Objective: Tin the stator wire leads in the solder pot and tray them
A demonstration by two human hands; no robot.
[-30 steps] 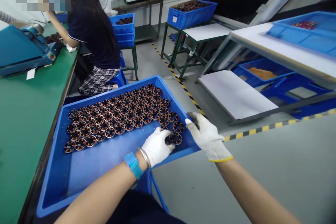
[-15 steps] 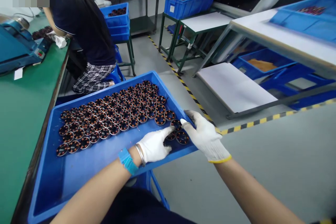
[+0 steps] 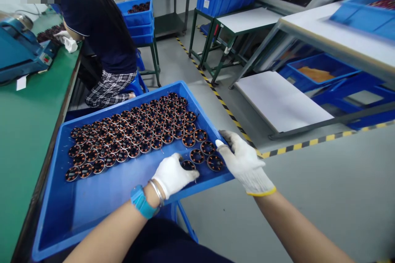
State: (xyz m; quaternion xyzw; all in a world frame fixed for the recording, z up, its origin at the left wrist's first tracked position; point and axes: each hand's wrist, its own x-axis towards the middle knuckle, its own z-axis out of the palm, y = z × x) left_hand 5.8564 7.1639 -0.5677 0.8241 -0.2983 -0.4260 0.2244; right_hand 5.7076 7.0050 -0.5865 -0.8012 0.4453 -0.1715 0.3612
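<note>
My left hand, gloved in white, was curled over one small copper-wound coil at the near right corner of the blue tray; my fingertips pressed on its near edge, though I could not tell whether I truly gripped it or only nudged it. Half a second before, that hand had lain flatter, its fingers stretched toward 2 o'clock across the loose coils; now it had drawn back and bunched up. My right hand was clamped on the tray's right rim at 3 o'clock, thumb inside the wall, much as it had been. Just past my left fingers, at 1 o'clock, three loose coils sat clear of my hands, where earlier they were partly covered. The packed rows of coils filled the tray's far half, toward 11 o'clock, unchanged. At 10 o'clock a seated person worked at the green bench.
</note>
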